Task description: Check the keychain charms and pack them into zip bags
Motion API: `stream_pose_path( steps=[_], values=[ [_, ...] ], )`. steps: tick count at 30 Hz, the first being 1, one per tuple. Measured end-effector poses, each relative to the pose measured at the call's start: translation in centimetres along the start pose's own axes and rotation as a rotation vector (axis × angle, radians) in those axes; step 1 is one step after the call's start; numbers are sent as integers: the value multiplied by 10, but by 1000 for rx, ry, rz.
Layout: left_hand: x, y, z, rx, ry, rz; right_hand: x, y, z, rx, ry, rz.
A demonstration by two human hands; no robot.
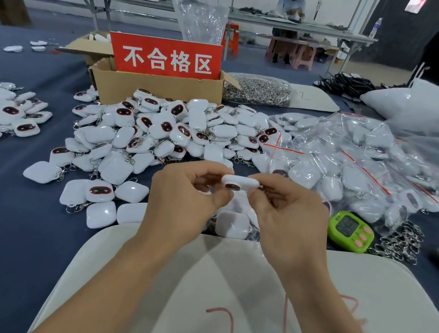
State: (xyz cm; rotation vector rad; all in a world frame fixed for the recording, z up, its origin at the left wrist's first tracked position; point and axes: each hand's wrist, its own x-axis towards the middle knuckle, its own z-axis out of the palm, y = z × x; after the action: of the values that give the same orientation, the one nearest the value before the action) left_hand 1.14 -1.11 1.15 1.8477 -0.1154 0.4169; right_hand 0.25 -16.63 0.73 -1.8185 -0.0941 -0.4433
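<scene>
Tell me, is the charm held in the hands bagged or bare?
Bare: the charm, pinched between the left hand and right hand, shows no plastic film around it.

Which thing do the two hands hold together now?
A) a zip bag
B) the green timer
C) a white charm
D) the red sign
C: the left hand and the right hand pinch one white charm between them, each at one end.

both hands, left [188,193] and right [288,212], pinch one white charm [239,183] above the table [3,218]. a charm pile [160,134] lies beyond, bagged charms [355,170] at right, a green timer [351,231] near right.
</scene>
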Motion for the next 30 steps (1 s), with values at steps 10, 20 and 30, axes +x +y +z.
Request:
stream_pose_path(
  steps=[10,20,30],
  values=[
    [1,0,1,-116,-22,-19,-2,-4,-2,-93,43,-85],
    [4,-2,8,-287,-101,-181,0,-5,-5,-65,-21,-38],
    [2,-3,13,-359,-136,-365,0,-1,-3,-58,-51,-59]
  ],
)
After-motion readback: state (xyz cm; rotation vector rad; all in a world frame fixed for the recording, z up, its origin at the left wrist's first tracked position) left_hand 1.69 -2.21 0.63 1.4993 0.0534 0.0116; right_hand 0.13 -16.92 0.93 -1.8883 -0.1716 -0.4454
